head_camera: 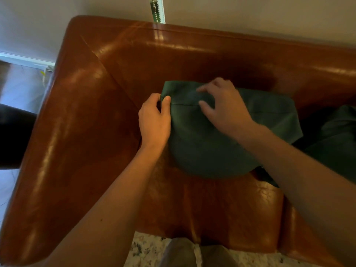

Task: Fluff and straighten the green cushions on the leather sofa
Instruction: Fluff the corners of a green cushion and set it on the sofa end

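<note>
Cushion (202, 143) fabric looks soft, light and easily bunched as it leans against the sofa (77, 132) back, so the left hand (154, 120) pinches its upper left corner while the right hand (223, 105) rests loose-fingered along the top seam.

Second green cushion (335, 135) at right edge of frame: cut off, partly behind right forearm, outline lost in shadow. Near green cushion (202, 147): left corner hidden under left hand (154, 120), upper middle under right hand (223, 105). Leather sofa (86, 132): right part beyond frame edge. Dark object (13, 135) at left edge: cut off, unidentifiable. Floor (21, 87) at upper left: blurred. Beaded strip (157, 8) at top: cut off.
</note>
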`<state>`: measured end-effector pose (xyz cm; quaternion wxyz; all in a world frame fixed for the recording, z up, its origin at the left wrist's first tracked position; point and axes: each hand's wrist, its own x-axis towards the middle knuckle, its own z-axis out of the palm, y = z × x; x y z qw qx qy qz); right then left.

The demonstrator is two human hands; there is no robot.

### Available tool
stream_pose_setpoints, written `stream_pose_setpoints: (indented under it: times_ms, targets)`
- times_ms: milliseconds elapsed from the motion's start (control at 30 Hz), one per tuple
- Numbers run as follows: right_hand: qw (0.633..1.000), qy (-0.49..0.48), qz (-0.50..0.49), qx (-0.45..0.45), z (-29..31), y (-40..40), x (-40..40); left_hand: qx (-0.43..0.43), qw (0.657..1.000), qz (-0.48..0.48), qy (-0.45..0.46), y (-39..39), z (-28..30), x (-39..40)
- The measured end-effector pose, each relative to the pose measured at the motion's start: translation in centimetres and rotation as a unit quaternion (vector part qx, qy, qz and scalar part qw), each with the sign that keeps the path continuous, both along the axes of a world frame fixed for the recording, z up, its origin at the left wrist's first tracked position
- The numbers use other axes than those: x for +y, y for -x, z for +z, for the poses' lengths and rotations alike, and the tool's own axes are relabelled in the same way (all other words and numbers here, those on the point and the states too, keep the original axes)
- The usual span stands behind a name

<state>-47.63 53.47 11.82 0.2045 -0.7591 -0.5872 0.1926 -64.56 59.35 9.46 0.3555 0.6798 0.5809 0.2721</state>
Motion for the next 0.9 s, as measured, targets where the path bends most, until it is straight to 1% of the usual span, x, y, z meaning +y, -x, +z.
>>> stream_pose_setpoints:
  times_ms: [100, 167, 233, 300, 400, 467, 567, 667, 733, 833, 900]
  targets:
    - [0.999, -0.005, -0.030, 0.012, -0.7, 1.0, -5.8, -0.005, 1.000, 0.010, -0.005, -0.5, 0.0, -0.9]
    - [0.998, -0.007, -0.064, 0.027, -1.2, 1.1, -8.6, 0.032, 0.999, 0.010, -0.034, -1.1, 0.1, -1.8]
    - [0.994, -0.020, -0.097, 0.038, -1.6, 0.9, -10.6, 0.088, 0.992, 0.018, -0.089, -1.8, 0.6, -3.1]
    - [0.990, -0.038, -0.131, 0.041, -1.6, 0.3, -12.2, 0.125, 0.979, 0.005, -0.159, -2.5, 1.1, -4.4]
    - [0.977, -0.067, -0.199, 0.028, -1.7, -1.2, -14.3, 0.130, 0.963, -0.083, -0.221, -4.1, 1.5, -6.2]
    - [0.959, -0.099, -0.265, 0.031, -1.8, -2.8, -15.7, 0.123, 0.952, -0.168, -0.222, -5.8, 1.7, -7.3]
    - [0.917, -0.142, -0.369, 0.057, -2.4, -5.8, -17.6, 0.121, 0.925, -0.288, -0.215, -8.6, 1.8, -8.5]
    - [0.881, -0.143, -0.438, 0.104, -3.5, -8.6, -18.7, 0.125, 0.892, -0.386, -0.201, -11.6, 1.8, -9.6]
    - [0.877, -0.121, -0.441, 0.144, -4.2, -10.0, -18.7, 0.131, 0.871, -0.430, -0.199, -13.7, 1.8, -10.2]
    - [0.909, -0.096, -0.359, 0.189, -4.9, -11.1, -17.8, 0.143, 0.853, -0.456, -0.208, -16.9, 2.2, -10.7]
    - [0.921, -0.099, -0.321, 0.197, -5.1, -11.2, -17.5, 0.144, 0.854, -0.456, -0.207, -18.7, 2.5, -10.7]
